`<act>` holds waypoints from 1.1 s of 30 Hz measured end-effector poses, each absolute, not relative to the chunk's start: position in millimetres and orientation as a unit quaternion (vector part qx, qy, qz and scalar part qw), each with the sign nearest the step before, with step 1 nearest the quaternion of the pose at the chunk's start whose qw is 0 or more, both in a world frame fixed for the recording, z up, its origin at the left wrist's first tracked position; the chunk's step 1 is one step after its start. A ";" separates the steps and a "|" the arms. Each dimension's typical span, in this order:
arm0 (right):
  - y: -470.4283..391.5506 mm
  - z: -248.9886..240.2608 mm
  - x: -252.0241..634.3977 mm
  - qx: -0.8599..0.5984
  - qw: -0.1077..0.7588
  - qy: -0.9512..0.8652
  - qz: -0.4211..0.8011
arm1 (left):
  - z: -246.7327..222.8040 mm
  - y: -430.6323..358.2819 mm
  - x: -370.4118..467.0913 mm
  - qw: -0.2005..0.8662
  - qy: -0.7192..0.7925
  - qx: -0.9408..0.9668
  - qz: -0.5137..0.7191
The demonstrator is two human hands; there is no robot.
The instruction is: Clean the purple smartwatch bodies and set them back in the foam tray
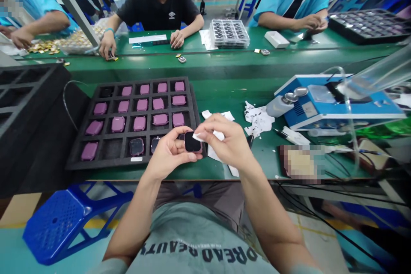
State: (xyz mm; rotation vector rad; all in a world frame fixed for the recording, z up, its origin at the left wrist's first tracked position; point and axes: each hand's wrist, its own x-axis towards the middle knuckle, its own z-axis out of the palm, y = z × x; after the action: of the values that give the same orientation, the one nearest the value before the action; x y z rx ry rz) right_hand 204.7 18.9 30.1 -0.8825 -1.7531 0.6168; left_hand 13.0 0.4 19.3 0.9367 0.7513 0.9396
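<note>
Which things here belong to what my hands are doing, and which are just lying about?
Likely in use:
watch, in the left hand
white tissue or cloth, pinched by the right hand over the watch
foam tray with purple watch cases

Probably just lying about:
blue stool on the floor
blue machine to the right
spotted white scraps near the bottle

the left hand (168, 152) partly hides a watch (154, 143) in the tray (109, 164); left of the tray, a box (41, 128) (black foam) is cut off; right of the tray, a pad (302, 163) is blurred.
</note>
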 end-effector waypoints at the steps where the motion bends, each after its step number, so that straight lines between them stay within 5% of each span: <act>1: 26.7 28.9 203.2 -0.372 0.511 -0.733 0.253 | 19.6 0.4 12.0 0.727 0.336 0.424 0.423; 33: 23.9 32.0 198.4 -0.318 0.564 -0.648 0.401 | 18.3 -0.8 7.2 0.716 0.325 0.399 0.471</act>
State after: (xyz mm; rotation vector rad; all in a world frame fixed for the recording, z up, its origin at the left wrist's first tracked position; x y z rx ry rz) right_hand 198.4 23.9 32.0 -0.7482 -1.5235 0.9437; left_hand 7.2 -0.8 18.3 0.8824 0.7203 1.0432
